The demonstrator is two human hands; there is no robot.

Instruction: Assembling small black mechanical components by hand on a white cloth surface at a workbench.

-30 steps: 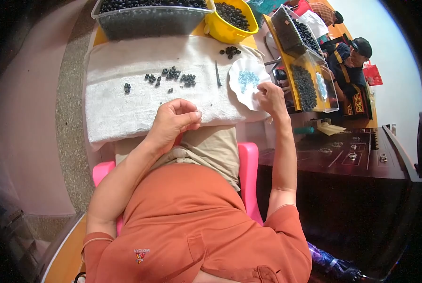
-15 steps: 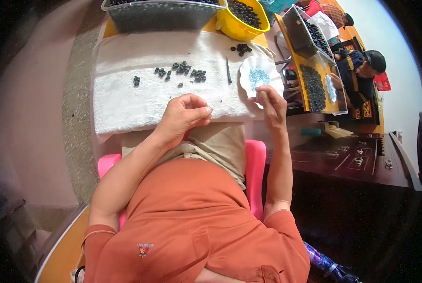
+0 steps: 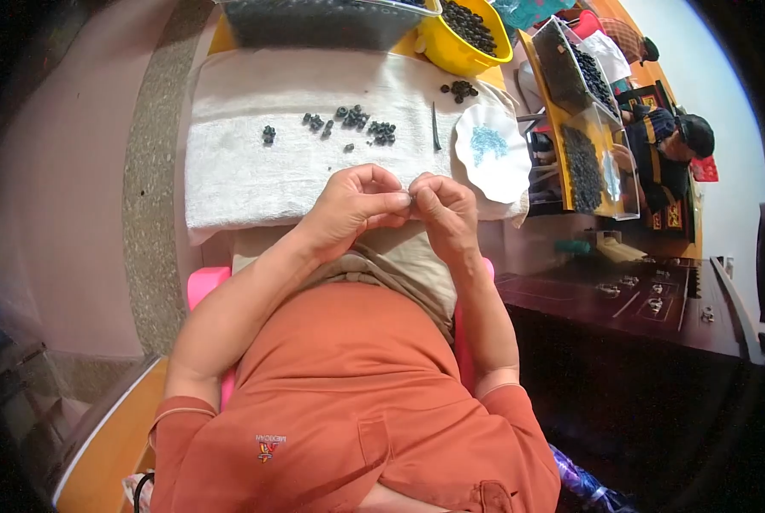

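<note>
My left hand (image 3: 358, 208) and my right hand (image 3: 445, 209) meet fingertip to fingertip above the near edge of a white towel (image 3: 254, 184). Both are closed in a pinch; whatever sits between the fingers is too small to make out. Beyond them, several little heaps of small black ring-shaped parts (image 3: 382, 132) lie on the cloth, with a lone black piece (image 3: 349, 148) nearer to me. To the right of these is a thin dark pointed tool (image 3: 436, 128). Beside it stands a white scalloped dish (image 3: 506, 184) holding tiny light-blue pieces (image 3: 488, 144).
At the far edge stand a clear bin (image 3: 322, 26) and a yellow basin (image 3: 459, 53), both with black parts. Another table at right carries clear boxes (image 3: 583, 167) of black parts, where a person in a dark cap (image 3: 695, 137) sits. A dark cabinet (image 3: 605, 299) is at lower right.
My right hand has moved left from the dish's near edge to meet my left hand. The whole view has shifted slightly, and the black heaps look the same.
</note>
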